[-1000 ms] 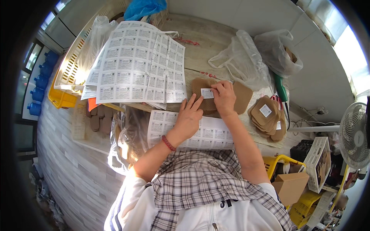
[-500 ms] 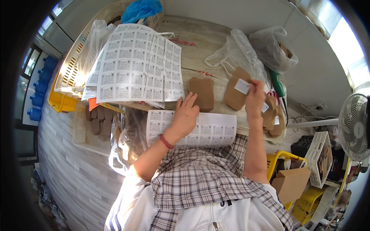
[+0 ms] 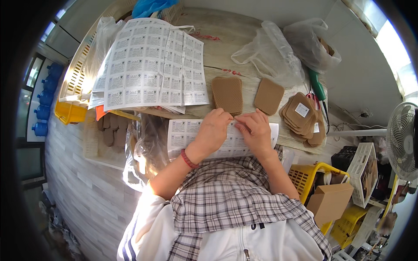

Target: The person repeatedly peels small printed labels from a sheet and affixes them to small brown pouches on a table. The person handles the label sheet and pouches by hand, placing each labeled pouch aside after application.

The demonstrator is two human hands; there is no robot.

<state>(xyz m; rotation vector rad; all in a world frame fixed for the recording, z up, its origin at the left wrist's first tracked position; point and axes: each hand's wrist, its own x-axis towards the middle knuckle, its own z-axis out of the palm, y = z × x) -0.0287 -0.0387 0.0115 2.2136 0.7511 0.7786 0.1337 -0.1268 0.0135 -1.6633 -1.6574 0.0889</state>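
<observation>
A printed sheet of white labels [image 3: 187, 139] lies across my lap at the table's front edge. My left hand [image 3: 214, 130] is closed in a pinch on its upper edge. Close beside it, my right hand [image 3: 254, 132] pinches at the same edge, thumb and forefinger together; whether a single label is between the fingertips is hidden. Just beyond my hands sits a stack of brown, ribbed, rounded pads [image 3: 227, 93]. Right of that lies another brown pad pile [image 3: 269, 96] with no label showing. Farther right, a fanned pile of labelled pads [image 3: 300, 114] bears white stickers.
More label sheets [image 3: 139, 65] cover the table's left side, against a cream crate [image 3: 78, 74]. Clear plastic bags [image 3: 274, 52] lie at the back right, near a green-handled tool [image 3: 318, 85]. A yellow basket [image 3: 300, 176] and a fan [image 3: 400, 141] stand to the right.
My right hand has put its labelled pad on the right-hand pile and come back to the label sheet. My left hand has moved down off the pad stack to the sheet's upper edge.
</observation>
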